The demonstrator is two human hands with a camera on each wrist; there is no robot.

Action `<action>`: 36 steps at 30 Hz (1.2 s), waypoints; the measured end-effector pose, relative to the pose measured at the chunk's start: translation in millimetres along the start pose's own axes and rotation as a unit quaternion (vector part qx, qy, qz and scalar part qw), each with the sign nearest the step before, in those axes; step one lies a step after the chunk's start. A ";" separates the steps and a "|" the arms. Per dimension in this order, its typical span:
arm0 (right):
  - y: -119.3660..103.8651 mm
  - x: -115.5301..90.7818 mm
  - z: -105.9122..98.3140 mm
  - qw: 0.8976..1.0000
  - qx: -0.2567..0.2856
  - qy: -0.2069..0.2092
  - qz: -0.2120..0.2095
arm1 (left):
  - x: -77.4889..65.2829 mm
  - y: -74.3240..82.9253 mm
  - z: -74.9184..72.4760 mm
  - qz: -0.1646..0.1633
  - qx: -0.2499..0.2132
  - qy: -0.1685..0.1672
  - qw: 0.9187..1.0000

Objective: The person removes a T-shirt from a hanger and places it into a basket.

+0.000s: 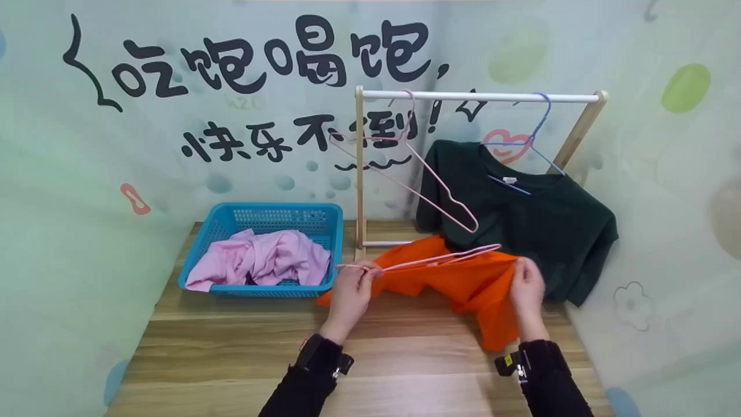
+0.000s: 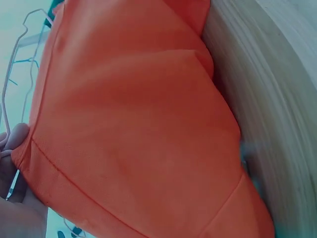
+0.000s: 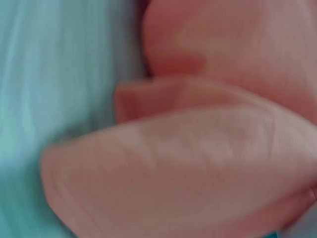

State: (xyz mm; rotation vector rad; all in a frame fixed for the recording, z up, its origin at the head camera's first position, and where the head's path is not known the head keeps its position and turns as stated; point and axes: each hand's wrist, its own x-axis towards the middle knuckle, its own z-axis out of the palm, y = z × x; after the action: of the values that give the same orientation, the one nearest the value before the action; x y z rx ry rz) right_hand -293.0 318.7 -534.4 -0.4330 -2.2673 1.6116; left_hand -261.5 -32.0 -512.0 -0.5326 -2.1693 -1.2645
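Observation:
An orange shirt (image 1: 463, 278) is stretched between both hands above the wooden table, its lower part hanging in folds. My left hand (image 1: 350, 289) pinches one end of a pink hanger (image 1: 428, 259) together with the shirt's edge. In the left wrist view, the thumb and fingers of the left hand (image 2: 15, 173) meet at the shirt's corner, beside the hanger wire. At the other side, my right hand (image 1: 528, 286) grips the shirt's upper edge. The hanger's far end lies over the neckline, short of the right hand. Orange cloth (image 3: 188, 163) fills much of the blurred right wrist view, hiding most of that hand.
Behind the shirt stands a rack with a white bar (image 1: 480, 97). A bare pink hanger (image 1: 443, 185) and a dark green shirt (image 1: 521, 214) on a blue hanger (image 1: 543, 121) hang there. At left, a blue basket (image 1: 333, 231) holds pink cloth (image 1: 272, 255).

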 end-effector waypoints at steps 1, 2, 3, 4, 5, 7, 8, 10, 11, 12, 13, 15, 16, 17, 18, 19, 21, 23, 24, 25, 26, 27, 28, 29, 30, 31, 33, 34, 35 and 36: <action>1.3 -0.7 2.2 0.999 -0.021 -0.019 -0.025 | -1.0 -1.1 -0.1 -0.003 0.002 -0.001 1.000; 2.3 -1.3 4.3 0.997 -0.036 -0.036 -0.052 | -2.0 -2.3 0.0 -0.005 0.004 -0.002 1.000; 2.5 -2.3 6.0 0.995 -0.041 -0.050 -0.077 | -2.9 -3.6 0.3 -0.006 0.006 -0.003 1.000; 1.8 -3.6 7.3 0.992 -0.042 -0.060 -0.104 | -3.7 -4.7 0.7 -0.007 0.009 -0.004 1.000; 0.3 -4.9 8.2 0.989 -0.035 -0.066 -0.130 | -4.4 -5.6 1.0 -0.006 0.012 -0.006 1.000; -3.8 -6.8 10.0 0.978 -0.025 -0.069 -0.193 | -5.4 -7.4 2.0 -0.005 0.015 -0.009 1.000; -6.6 -7.6 10.9 0.971 -0.024 -0.073 -0.228 | -5.9 -8.1 2.6 -0.003 0.017 -0.011 1.000; -12.3 -8.4 12.4 0.948 -0.032 -0.082 -0.307 | -6.6 -8.7 3.6 0.001 0.023 -0.018 1.000; -14.9 -8.6 13.1 0.933 -0.041 -0.091 -0.345 | -6.8 -9.0 4.2 0.003 0.024 -0.022 0.999; -17.6 -8.7 13.7 0.918 -0.054 -0.102 -0.381 | -7.1 -9.1 4.8 0.005 0.027 -0.025 0.999; -20.0 -8.7 14.2 0.902 -0.072 -0.113 -0.410 | -7.3 -9.1 5.3 0.006 0.030 -0.027 0.999; -24.9 -9.6 14.8 0.874 -0.108 -0.137 -0.454 | -7.2 -8.7 6.3 0.006 0.034 -0.029 0.999; -26.9 -10.1 15.0 0.863 -0.127 -0.147 -0.466 | -7.0 -8.3 6.8 0.005 0.033 -0.029 0.999; -28.5 -10.7 15.0 0.855 -0.143 -0.155 -0.473 | -6.7 -7.6 7.1 0.005 0.032 -0.028 0.999; -29.7 -11.2 15.0 0.849 -0.160 -0.157 -0.478 | -6.6 -6.9 7.3 0.003 0.032 -0.027 0.999; -30.4 -11.8 15.0 0.846 -0.174 -0.156 -0.480 | -6.4 -6.3 7.4 0.001 0.030 -0.027 0.999; -30.3 -13.0 14.9 0.846 -0.190 -0.148 -0.476 | -6.6 -4.9 7.3 -0.003 0.027 -0.030 0.999; -28.6 -14.1 14.4 0.852 -0.197 -0.139 -0.465 | -7.5 -4.3 6.7 -0.003 0.033 -0.040 0.999; -27.6 -14.8 14.2 0.856 -0.198 -0.136 -0.458 | -8.1 -4.8 6.3 -0.005 0.039 -0.048 0.998; -26.8 -15.3 13.9 0.860 -0.196 -0.134 -0.452 | -8.8 -5.8 6.0 -0.006 0.046 -0.057 0.997; -26.0 -15.7 13.6 0.864 -0.194 -0.132 -0.446 | -9.5 -7.3 5.6 -0.006 0.054 -0.067 0.996; -25.4 -16.2 13.2 0.867 -0.191 -0.131 -0.441 | -10.4 -9.2 5.2 -0.003 0.066 -0.076 0.995; -25.0 -16.5 12.8 0.870 -0.188 -0.128 -0.438 | -11.6 -11.7 4.7 -0.001 0.079 -0.086 0.993; -24.9 -16.7 12.3 0.872 -0.185 -0.125 -0.436 | -13.3 -14.5 3.9 0.002 0.093 -0.095 0.991; -25.1 -16.9 11.9 0.873 -0.183 -0.122 -0.435 | -15.1 -17.8 3.2 0.006 0.108 -0.101 0.989; -25.3 -17.0 11.5 0.873 -0.181 -0.119 -0.436 | -17.2 -21.2 2.5 0.012 0.122 -0.105 0.987; -26.3 -17.5 10.8 0.874 -0.178 -0.116 -0.437 | -21.4 -27.2 0.3 0.024 0.145 -0.103 0.984; -26.8 -17.9 10.3 0.874 -0.178 -0.115 -0.437 | -23.5 -29.8 -1.0 0.027 0.151 -0.098 0.983; -27.1 -18.2 9.7 0.874 -0.179 -0.115 -0.438 | -25.2 -32.3 -2.1 0.032 0.155 -0.090 0.983; -27.3 -18.7 9.1 0.873 -0.180 -0.115 -0.437 | -26.6 -34.3 -3.1 0.035 0.157 -0.082 0.984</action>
State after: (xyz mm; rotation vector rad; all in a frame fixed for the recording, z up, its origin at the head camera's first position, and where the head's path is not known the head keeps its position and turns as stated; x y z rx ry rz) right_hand -281.7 294.4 -513.0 0.6749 -2.3736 0.7986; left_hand -260.7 -52.5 -550.4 -0.5912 -2.4036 -0.8414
